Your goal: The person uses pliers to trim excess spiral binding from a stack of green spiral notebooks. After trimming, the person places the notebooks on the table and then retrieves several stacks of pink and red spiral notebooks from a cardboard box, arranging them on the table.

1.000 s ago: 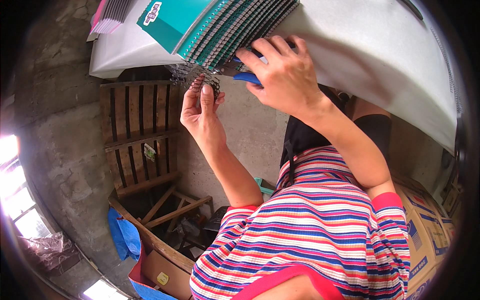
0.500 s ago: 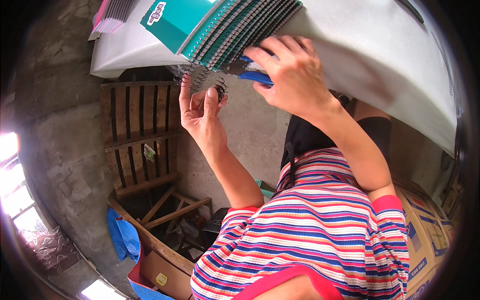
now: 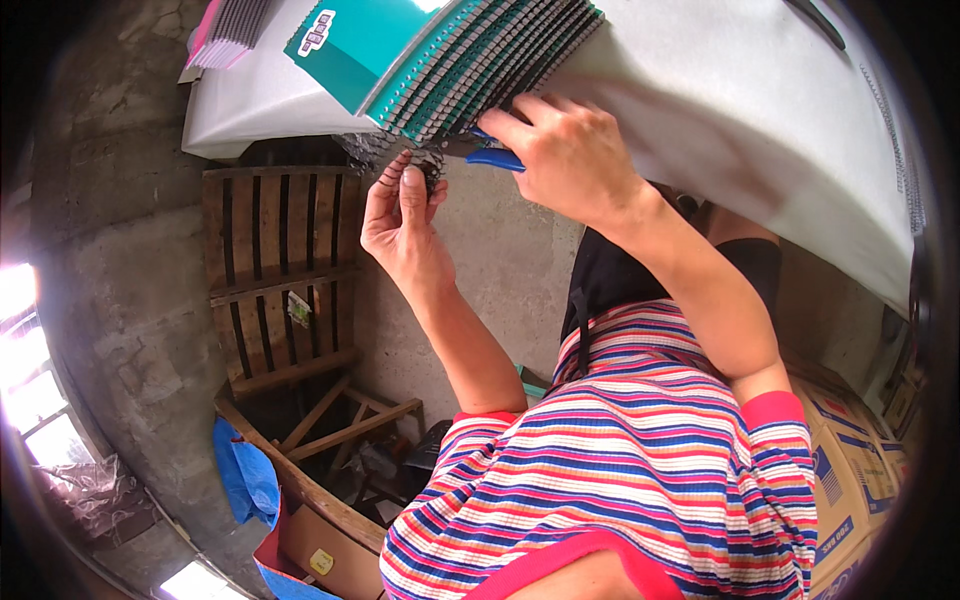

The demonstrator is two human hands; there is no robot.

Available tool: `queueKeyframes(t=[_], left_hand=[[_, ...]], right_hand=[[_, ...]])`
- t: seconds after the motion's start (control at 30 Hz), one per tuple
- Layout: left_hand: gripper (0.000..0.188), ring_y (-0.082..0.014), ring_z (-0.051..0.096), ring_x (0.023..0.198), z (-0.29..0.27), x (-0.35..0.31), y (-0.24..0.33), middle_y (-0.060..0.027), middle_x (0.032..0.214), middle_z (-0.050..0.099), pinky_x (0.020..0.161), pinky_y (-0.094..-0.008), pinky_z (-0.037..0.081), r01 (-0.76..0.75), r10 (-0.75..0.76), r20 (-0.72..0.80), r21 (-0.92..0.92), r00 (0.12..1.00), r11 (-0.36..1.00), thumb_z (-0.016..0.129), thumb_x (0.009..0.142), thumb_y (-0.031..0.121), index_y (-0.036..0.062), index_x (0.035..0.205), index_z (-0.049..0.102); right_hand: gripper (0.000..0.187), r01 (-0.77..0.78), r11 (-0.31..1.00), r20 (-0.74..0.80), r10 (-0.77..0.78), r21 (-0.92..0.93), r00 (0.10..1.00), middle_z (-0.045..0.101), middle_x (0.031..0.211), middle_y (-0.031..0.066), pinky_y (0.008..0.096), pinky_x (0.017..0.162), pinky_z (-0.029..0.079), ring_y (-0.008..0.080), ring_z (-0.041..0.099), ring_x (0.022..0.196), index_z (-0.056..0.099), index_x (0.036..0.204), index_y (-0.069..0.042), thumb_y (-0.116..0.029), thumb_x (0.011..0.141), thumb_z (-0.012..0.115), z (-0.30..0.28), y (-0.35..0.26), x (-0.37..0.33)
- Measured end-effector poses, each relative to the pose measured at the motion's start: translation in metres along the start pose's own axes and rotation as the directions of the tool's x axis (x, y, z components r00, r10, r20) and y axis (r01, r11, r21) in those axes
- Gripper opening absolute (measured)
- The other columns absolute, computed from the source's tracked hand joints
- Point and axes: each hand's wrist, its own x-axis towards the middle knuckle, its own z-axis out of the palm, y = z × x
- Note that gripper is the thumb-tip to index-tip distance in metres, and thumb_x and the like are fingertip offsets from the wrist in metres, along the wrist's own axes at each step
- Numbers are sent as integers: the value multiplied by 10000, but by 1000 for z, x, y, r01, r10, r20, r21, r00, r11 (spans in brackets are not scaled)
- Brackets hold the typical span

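My left hand (image 3: pixel 408 225) is raised below the near corner of a stack of teal spiral notebooks (image 3: pixel 350 65). Its thumb and fingers are closed on dark wire spiral binding (image 3: pixel 430 173), and loose loops run up toward the stack. In my right hand (image 3: pixel 580 160) is a pair of blue-handled pliers (image 3: pixel 495 159), pointing left at the wire beside my left fingertips. The jaws lie partly among the loops, so whether they grip the wire is unclear. Black wire coils line the stack's near edge.
The notebooks rest on a white-covered table (image 3: pixel 700 130). More notebooks with pink covers (image 3: pixel 228 35) stand at the far left. A wooden slatted pallet (image 3: pixel 280 260) leans below the table. Cardboard boxes (image 3: pixel 845 480) sit at the lower right, and a blue bag (image 3: pixel 245 470) at the lower left.
My left index finger has bent down from its raised position toward the thumb. My right hand has shifted slightly left and down, bringing the pliers closer to my left fingers.
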Motion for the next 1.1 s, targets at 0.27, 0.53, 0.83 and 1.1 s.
queueKeyframes(t=[0.27, 0.53, 0.83, 1.1], left_hand=[[225, -102, 591, 724, -3, 2, 1, -74, 887, 627, 641, -238, 541, -31, 33, -60, 39, 998, 999, 648, 842, 84, -40, 1022, 598], [318, -89, 577, 710, 0, 1, 11, -56, 841, 611, 642, -236, 539, -55, 55, 6, 123, 998, 991, 664, 825, 66, -55, 1105, 575], [243, -87, 582, 703, 4, -7, 6, -60, 856, 622, 619, -214, 521, -166, 178, -38, 215, 983, 962, 660, 827, 68, -32, 1044, 615], [204, -123, 584, 669, -2, -20, 24, -73, 813, 626, 540, -204, 474, -391, 498, -76, 523, 864, 758, 663, 809, 31, 11, 1011, 640]], right_hand=[[309, -25, 1000, -98, 26, 14, 995, 588, 868, 7, 396, 851, 391, 180, 577, 893, 640, 945, -161, -211, 653, 725, -5, -1, -2], [421, -3, 1000, -159, 3, -4, 987, 566, 931, -9, 420, 885, 325, 170, 546, 913, 630, 1021, -174, -256, 628, 755, -5, -3, 2], [239, 4, 996, -72, -11, -86, 997, 587, 794, 19, 365, 661, 443, 181, 598, 757, 634, 889, -140, -185, 663, 700, -15, -12, 7], [221, 7, 998, -29, -9, -65, 1000, 600, 712, 41, 301, 526, 455, 196, 615, 656, 625, 843, -122, -87, 630, 677, -14, -4, 7]])
